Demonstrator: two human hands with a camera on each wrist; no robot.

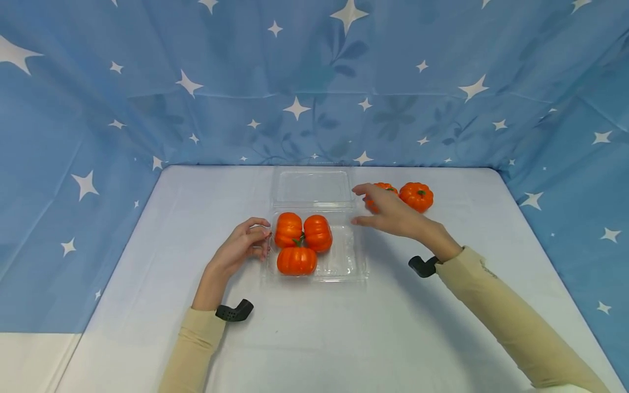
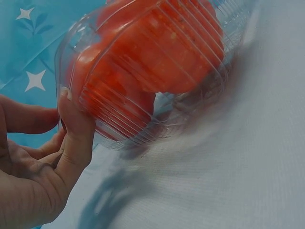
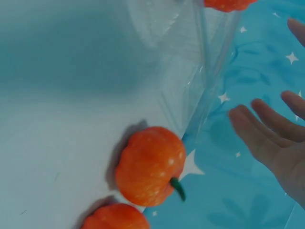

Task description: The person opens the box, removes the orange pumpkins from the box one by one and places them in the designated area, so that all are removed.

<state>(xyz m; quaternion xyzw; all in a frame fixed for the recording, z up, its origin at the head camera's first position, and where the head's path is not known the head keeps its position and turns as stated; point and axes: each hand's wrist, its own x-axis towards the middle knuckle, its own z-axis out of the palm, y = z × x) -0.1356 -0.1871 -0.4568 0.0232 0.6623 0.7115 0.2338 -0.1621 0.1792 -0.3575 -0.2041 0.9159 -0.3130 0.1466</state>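
On the table (image 1: 314, 338), the box (image 1: 342, 245) is judged light, flexible and easily dented, best held by its rim; three pumpkins (image 1: 297, 262) are contained. Its left rim is pinched by the left hand (image 1: 238, 246). By the right hand (image 1: 393, 214), fingers spread, nothing is held; two loose pumpkins (image 1: 416, 197) are noted nearby.

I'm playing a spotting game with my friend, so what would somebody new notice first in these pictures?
Probably the three bright orange pumpkins, bunched in the left part of the open clear box on the white table. Next might come the two other pumpkins on the table to the box's right, one partly hidden by the right hand in the head view. The star-patterned blue cloth behind the table stands out too.
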